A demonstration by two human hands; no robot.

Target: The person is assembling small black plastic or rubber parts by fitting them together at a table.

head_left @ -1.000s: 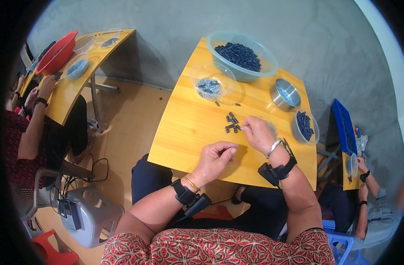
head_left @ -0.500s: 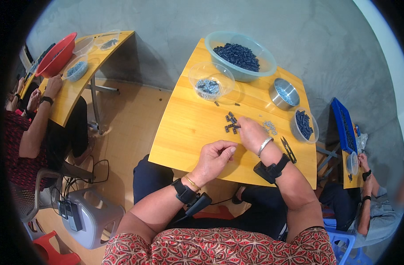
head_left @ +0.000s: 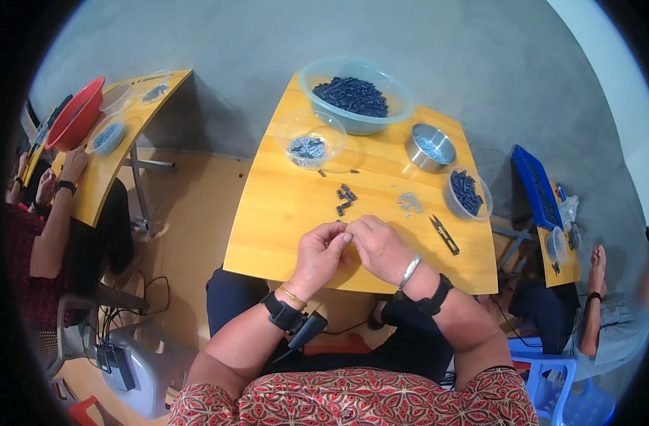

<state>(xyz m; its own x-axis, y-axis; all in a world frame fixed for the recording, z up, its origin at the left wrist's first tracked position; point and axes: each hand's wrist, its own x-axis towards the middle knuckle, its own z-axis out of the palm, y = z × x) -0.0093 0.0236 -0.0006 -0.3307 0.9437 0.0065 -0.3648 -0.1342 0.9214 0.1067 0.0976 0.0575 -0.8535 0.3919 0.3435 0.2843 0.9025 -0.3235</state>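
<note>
My left hand (head_left: 320,254) and my right hand (head_left: 383,250) meet over the near part of the yellow table, fingertips pinched together. Whatever small thing is between them is hidden by the fingers. Just beyond the hands lies a small cluster of dark blue-black plastic pieces (head_left: 347,193). To its right is a scatter of tiny silvery pieces (head_left: 410,204). A pair of black thread snips (head_left: 444,236) lies to the right of my right hand, untouched.
A large pale-blue basin (head_left: 400,116) of dark pieces stands at the back. A clear bowl (head_left: 285,130), a steel bowl (head_left: 415,160) and a clear tub (head_left: 485,207) hold small parts. Co-workers sit at tables left and right; a blue tray (head_left: 526,186) is at the right.
My right hand has come back from the dark cluster to meet my left hand, and the cluster looks smaller. The head view has shifted slightly.
</note>
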